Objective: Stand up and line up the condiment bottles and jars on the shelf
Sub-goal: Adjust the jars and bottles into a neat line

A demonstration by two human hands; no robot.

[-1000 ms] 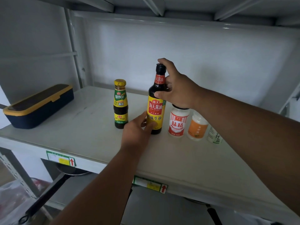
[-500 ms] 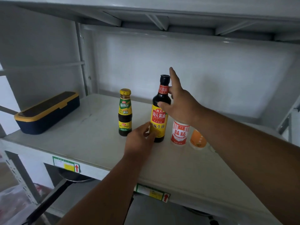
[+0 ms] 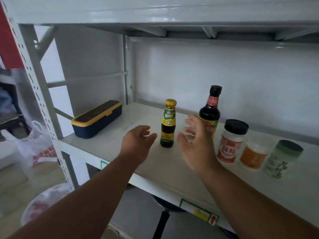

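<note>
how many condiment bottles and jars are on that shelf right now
5, all upright in a row: yellow-capped bottle leftmost, tall dark soy bottle, black-lidded red-label jar, orange-label jar, green-lidded jar rightmost. None seem hidden.

The small bottle (image 3: 168, 124) stands on the shelf (image 3: 165, 167), between the left hand (image 3: 138, 144) and the right hand (image 3: 196, 142). The tall bottle (image 3: 210, 111) stands behind the right hand. Three jars (image 3: 232, 141) stand in a row to its right. A box (image 3: 96, 119) sits far left of the left hand.
</note>
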